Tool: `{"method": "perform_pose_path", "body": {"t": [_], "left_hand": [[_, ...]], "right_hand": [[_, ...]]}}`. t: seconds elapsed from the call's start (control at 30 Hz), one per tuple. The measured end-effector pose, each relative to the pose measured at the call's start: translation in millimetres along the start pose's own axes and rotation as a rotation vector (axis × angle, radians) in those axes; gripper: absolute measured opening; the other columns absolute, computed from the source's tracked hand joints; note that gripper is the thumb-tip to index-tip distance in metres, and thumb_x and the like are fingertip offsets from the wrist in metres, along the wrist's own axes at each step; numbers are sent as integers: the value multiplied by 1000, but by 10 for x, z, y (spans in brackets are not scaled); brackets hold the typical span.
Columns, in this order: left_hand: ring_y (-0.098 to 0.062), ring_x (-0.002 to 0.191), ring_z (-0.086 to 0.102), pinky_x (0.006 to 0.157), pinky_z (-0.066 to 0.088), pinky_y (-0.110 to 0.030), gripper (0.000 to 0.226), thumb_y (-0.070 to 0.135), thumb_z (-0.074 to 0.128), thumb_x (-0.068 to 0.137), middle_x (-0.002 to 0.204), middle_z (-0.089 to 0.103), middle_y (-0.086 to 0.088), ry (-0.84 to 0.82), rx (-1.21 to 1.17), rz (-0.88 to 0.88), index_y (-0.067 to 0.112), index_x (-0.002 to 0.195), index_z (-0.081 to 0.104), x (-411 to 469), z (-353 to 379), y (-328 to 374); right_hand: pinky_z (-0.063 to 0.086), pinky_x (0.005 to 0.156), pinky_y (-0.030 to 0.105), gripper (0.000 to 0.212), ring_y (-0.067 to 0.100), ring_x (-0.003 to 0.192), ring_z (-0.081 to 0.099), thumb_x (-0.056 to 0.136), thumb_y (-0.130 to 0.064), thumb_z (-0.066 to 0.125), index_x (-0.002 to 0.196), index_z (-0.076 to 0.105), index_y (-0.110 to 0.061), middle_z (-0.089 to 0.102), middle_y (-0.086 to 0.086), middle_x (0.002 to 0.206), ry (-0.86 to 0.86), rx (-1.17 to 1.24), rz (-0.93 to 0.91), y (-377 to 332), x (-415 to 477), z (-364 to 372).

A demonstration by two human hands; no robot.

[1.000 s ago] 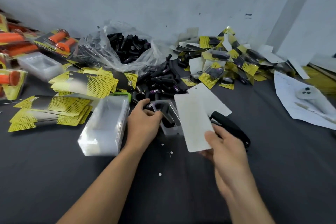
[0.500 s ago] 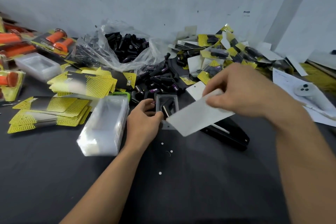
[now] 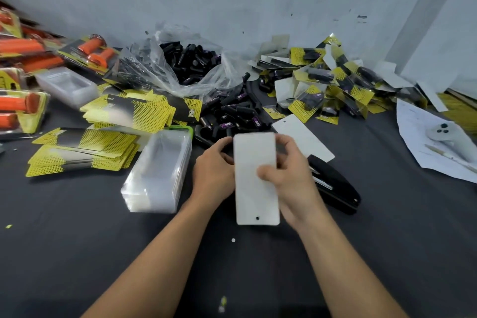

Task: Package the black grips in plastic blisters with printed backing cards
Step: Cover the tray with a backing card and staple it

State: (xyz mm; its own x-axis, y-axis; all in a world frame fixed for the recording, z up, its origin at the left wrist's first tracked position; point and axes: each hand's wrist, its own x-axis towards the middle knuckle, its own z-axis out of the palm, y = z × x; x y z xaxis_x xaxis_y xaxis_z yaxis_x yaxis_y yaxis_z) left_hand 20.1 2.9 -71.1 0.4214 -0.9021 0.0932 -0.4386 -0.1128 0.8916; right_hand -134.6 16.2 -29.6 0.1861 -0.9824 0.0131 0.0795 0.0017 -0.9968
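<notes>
A backing card [image 3: 251, 196], white back up with a hang hole near me, lies lengthwise over the blister, which it hides. My left hand [image 3: 213, 171] grips the card's left edge and what is under it. My right hand [image 3: 289, 175] holds the right edge, thumb pressing on the card's face. Loose black grips [image 3: 232, 113] are heaped just beyond my hands. More black grips fill a clear plastic bag [image 3: 191, 59]. A stack of empty clear blisters [image 3: 160, 173] stands left of my left hand. Yellow-and-black printed cards [image 3: 85, 155] lie in piles further left.
A black stapler [image 3: 335, 186] lies right of my right hand, with a second white card [image 3: 302, 137] beyond it. Finished black-grip packs [image 3: 317, 85] are heaped at the back right. Orange-grip packs [image 3: 23, 59] sit at the far left. A white paper sheet [image 3: 418, 134] with a white controller lies far right.
My right hand has swung the white card from a tilted hold above the stapler down over the blister at my left hand. The card now lies lengthwise between both hands.
</notes>
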Motion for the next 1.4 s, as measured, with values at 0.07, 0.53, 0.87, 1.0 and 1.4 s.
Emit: {"method": "perform_pose_path", "body": {"t": [0.07,0.53,0.87,1.0,1.4], "left_hand": [[-3,81,68,78,57,-29,73,28,85,76,75,72,13,-7,14,5,34,144,60,-3,-11,12],[-3,64,70,65,56,-19,44,16,68,89,66,74,9,70,-82,-89,20,132,71,18,-9,9],[-8,54,70,52,52,-17,24,8,66,89,66,76,5,41,-123,-127,18,105,81,51,-1,-30],[-13,51,70,51,55,-22,22,5,67,90,68,76,-1,19,-218,-137,14,105,79,15,-29,-23],[-16,55,73,52,58,-22,27,3,68,91,68,77,-1,-9,-237,-132,8,116,75,-19,-47,-4]], "right_hand": [[63,79,40,41,16,92,75,87,5,61,112,65,-28,78,-5,99,-6,-179,-3,147,-70,33],[45,42,24,25,17,51,66,102,-20,63,98,71,4,73,9,70,-59,48,590,175,-243,-75],[39,35,21,15,12,27,40,101,-1,57,88,60,6,61,9,52,38,214,653,112,-145,-168],[59,58,33,16,25,75,73,98,1,58,109,69,-1,77,15,94,49,21,549,153,-91,-166],[53,44,25,16,21,52,71,95,11,56,90,68,3,74,15,69,114,147,574,108,-6,-216]]}}
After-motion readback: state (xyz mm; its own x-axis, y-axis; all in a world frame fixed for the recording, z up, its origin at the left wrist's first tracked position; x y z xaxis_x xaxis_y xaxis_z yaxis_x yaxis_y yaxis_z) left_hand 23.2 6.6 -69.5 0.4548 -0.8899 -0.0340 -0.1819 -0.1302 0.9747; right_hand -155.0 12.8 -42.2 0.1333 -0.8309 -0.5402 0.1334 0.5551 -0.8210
